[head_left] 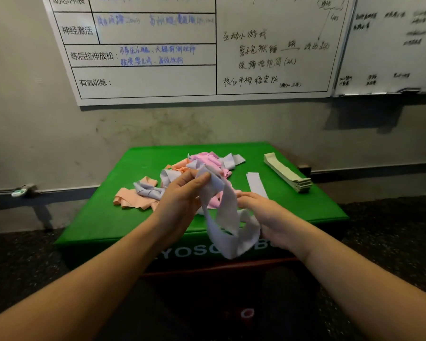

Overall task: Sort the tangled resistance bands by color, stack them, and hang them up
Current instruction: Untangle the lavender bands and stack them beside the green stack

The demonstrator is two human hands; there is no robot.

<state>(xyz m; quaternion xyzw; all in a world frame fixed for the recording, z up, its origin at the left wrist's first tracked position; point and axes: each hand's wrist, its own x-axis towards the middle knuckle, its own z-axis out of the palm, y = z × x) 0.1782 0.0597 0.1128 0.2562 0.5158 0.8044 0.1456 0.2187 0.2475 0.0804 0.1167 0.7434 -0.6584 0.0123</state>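
Head view, whiteboards: two whiteboards (207,45) hung on the wall above your green box (108,217).
Pile: a tangle of pink, orange and lavender bands (172,178) lay mid-box, behind your hands.
Stacks: a neat sage stack (287,173) sat at the box's right edge, a flat lavender band (256,184) just left of it.
Held band: a twisted lavender band (225,217) drooped over the box's front.
Left hand (182,195): its fingers pinched the band's top.
Right hand (263,212): its fingers curled onto the band's side.
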